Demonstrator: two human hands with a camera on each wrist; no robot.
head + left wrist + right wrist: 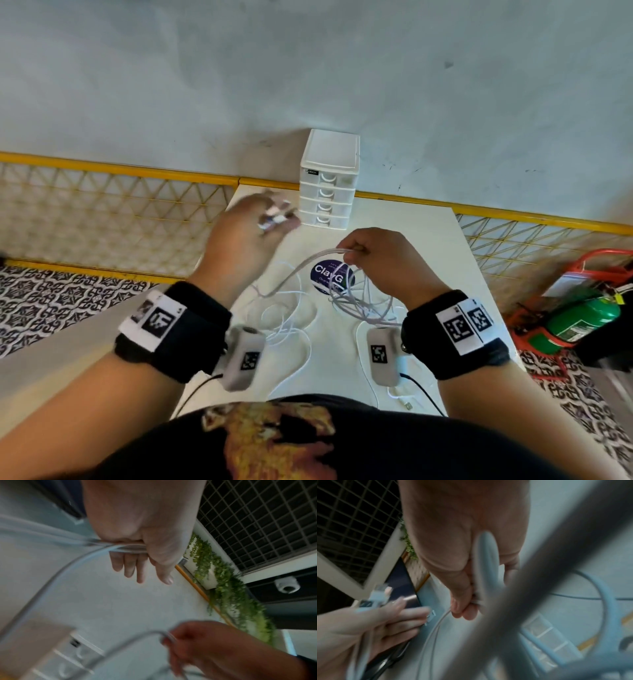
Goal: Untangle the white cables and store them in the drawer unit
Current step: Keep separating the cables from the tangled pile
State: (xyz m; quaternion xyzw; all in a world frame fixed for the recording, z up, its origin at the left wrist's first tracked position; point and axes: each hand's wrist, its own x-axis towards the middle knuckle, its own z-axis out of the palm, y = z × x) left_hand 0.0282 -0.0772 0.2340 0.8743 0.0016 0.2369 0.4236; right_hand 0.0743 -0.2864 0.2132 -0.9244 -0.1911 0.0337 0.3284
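A tangle of white cables (pixel 291 308) lies on the white table (pixel 428 240). My left hand (pixel 270 219), blurred and raised left of the drawer unit (pixel 329 178), pinches white cable ends with plugs (pixel 376 596); a cable (pixel 126 549) runs under its thumb. To the right, my right hand (pixel 356 251) grips several looped strands (pixel 481 574) lifted off the table, and a strand spans between both hands. The small white drawer unit stands at the table's far edge with all its drawers pushed in.
A dark round sticker (pixel 330 277) sits on the table under the cables. A loose USB plug (pixel 406 404) lies near the front edge. Yellow mesh fencing (pixel 102 212) flanks the table. A green extinguisher (pixel 582 318) stands on the floor at right.
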